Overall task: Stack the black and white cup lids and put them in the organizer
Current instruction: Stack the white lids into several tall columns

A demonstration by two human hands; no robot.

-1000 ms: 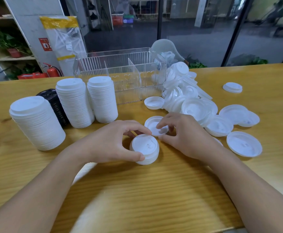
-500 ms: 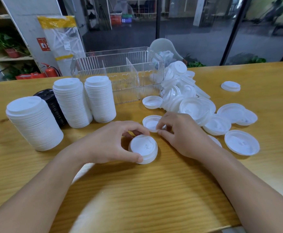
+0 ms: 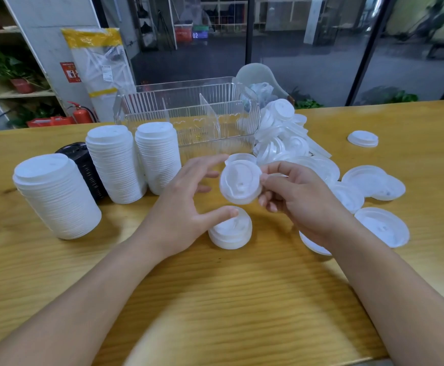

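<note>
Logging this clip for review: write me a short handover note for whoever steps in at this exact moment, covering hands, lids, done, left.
Right hand pinches one white lid in the air, tilted, above the short stack on the table.
Left hand is open; its thumb is at that short stack's top.
Done: three tall white stacks and a black stack stand at left.
The clear organizer looks to hold no lids yet.
Left: add the held lid, stack the loose white lids at right, then move all stacks into the organizer.
</note>
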